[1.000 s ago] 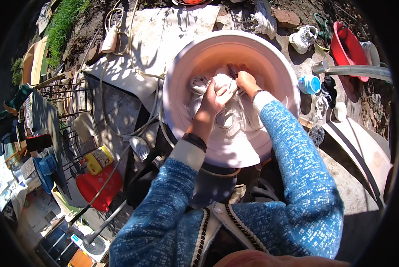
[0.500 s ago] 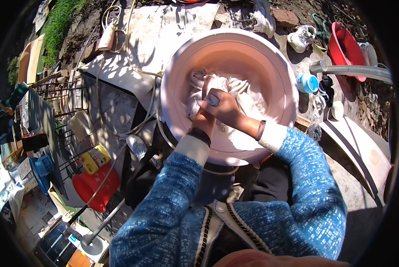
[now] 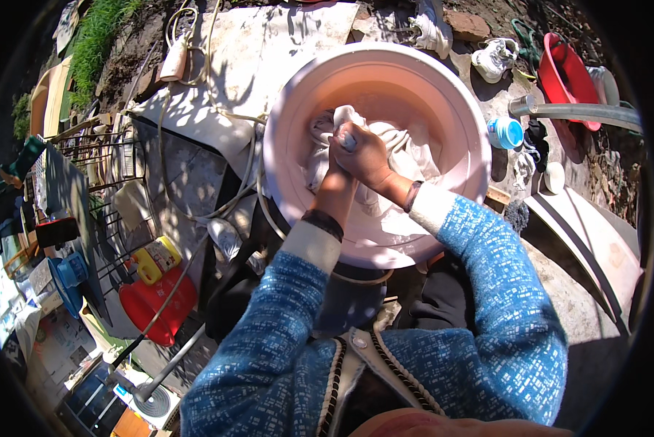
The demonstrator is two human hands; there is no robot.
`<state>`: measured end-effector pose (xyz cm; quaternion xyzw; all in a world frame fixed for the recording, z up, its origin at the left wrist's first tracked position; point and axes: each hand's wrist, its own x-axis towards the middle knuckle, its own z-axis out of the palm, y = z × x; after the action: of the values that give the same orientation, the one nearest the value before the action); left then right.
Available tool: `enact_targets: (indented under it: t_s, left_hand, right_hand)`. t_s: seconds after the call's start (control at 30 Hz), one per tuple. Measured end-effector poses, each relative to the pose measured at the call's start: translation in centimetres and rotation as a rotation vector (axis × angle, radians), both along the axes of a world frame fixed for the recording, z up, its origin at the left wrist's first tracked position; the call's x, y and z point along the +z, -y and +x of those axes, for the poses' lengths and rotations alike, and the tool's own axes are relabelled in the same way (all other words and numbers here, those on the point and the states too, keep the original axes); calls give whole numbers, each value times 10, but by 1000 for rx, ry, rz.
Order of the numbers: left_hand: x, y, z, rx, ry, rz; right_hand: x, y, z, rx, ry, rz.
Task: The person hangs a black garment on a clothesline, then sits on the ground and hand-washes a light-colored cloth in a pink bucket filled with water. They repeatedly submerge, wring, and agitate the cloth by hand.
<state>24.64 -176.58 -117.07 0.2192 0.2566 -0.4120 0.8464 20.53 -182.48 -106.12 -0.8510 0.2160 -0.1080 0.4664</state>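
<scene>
A large pale pink basin (image 3: 464,149) stands in front of me, with wet white cloth (image 3: 414,149) bunched inside it. Over the cloth my two hands press together. My right hand (image 3: 369,156) is closed in a fist, with a pale bluish-white bit of the cloth showing between thumb and fingers. Against it lies my left hand (image 3: 335,178), closed on the same cloth, its fingers mostly hidden behind the right hand. A fold of cloth sticks up just beyond both hands.
Right of the basin are an open blue-and-white jar (image 3: 505,134), a metal pipe (image 3: 585,114), a red basin (image 3: 560,76) and a white shoe (image 3: 495,60). At left lie a cable (image 3: 168,175), a wire rack (image 3: 97,164), a yellow jug (image 3: 156,260) and a red container (image 3: 159,306).
Both hands have moved slightly away from me and closer together, the right one leftward over the left. A fold of cloth now stands up beyond them.
</scene>
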Motion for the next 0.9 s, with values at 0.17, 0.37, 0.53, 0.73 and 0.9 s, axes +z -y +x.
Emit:
enact_targets:
  t_s: [0.17,0.37,0.53,0.73,0.9]
  left_hand:
    - [-22,-5,17,17,90,-242]
    - [-21,-5,34,109,172,-227]
    - [23,4,52,115,366,112]
    - [41,-2,53,-39,65,470]
    - [18,-3,22,9,0,287]
  right_hand:
    - [0,0,0,34,56,108]
    - [-3,11,-1,51,20,178]
    - [-13,42,9,-2,227,-115]
    - [-59,87,25,-192,112,-241]
    - [-105,91,21,36,-197,-424]
